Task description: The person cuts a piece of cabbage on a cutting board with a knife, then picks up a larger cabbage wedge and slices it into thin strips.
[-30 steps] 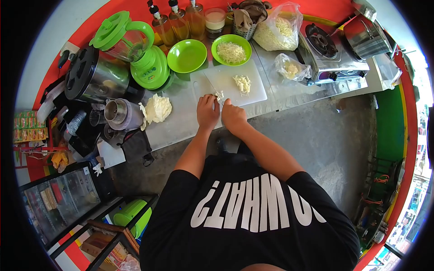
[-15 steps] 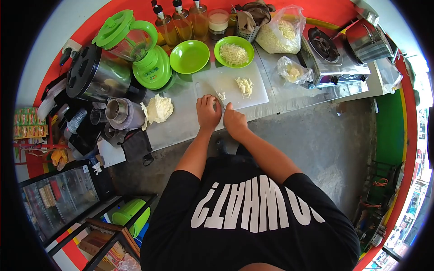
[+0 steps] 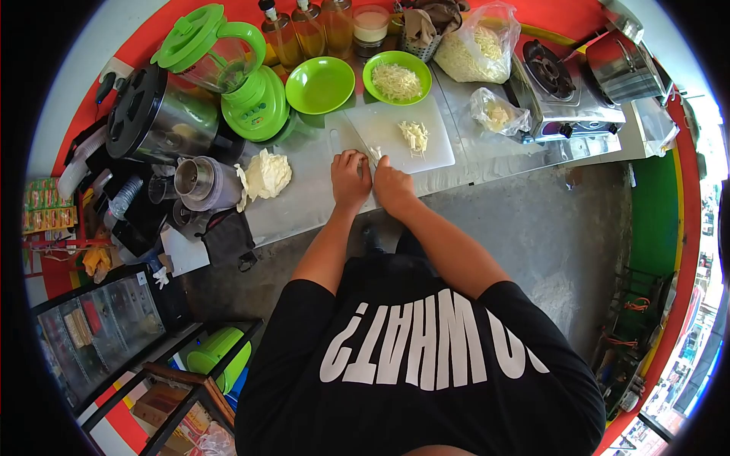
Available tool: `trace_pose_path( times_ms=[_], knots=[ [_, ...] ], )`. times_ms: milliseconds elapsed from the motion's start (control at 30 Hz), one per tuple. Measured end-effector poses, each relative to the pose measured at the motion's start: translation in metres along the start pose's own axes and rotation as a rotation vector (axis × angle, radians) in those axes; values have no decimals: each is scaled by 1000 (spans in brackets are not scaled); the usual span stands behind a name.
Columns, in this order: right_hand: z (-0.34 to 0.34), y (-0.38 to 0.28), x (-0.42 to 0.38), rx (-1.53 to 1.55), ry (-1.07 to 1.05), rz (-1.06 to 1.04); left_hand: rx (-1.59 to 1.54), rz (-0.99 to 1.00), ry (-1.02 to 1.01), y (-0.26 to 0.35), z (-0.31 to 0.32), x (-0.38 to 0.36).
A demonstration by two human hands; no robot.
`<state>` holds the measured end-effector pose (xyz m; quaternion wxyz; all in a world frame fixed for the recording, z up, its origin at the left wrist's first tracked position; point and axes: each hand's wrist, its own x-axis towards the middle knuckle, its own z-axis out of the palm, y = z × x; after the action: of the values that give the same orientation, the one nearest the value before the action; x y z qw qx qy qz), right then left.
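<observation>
On the white cutting board [image 3: 439, 153] lies a pile of pale cut strips [image 3: 414, 137]. My right hand [image 3: 394, 186] is closed around a knife [image 3: 367, 144], whose blade points up and left over the board's near part. A few small pale pieces [image 3: 376, 153] are beside the blade. Just left of the knife, my left hand [image 3: 351, 181] rests at the board's near edge with its fingers curled together; what they press on is hidden. Behind the board, a green plate [image 3: 396, 79] holds pale shreds, and another green plate [image 3: 320, 85] is beside it.
A crumpled pale wrapper or leafy lump [image 3: 268, 173] lies left of the board, near a green blender [image 3: 255, 106] and a metal cup [image 3: 195, 179]. Bagged shreds [image 3: 475, 55], a smaller bag [image 3: 498, 115] and a gas stove [image 3: 566, 106] stand right. Oil bottles [image 3: 309, 30] line the back.
The knife blade now shows more clearly, angled up and left over the board. My right hand has shifted slightly; the whole view has moved a little.
</observation>
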<state>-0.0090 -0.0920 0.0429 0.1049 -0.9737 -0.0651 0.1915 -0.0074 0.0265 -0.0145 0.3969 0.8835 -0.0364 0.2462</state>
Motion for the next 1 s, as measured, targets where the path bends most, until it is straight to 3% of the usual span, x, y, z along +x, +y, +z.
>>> trace_pose_path(
  times_ms=[100, 267, 467, 1000],
  knots=[
    [-14, 0, 5, -60, -15, -71, -1, -7, -11, 1, -2, 0],
    [2, 1, -13, -2, -59, 57, -1, -9, 1, 0, 0, 1],
    [-18, 3, -2, -39, -41, -78, -10, 3, -6, 2, -3, -1],
    [-6, 10, -10, -42, -49, -74, -37, 2, -5, 3, -4, 1]
  ],
)
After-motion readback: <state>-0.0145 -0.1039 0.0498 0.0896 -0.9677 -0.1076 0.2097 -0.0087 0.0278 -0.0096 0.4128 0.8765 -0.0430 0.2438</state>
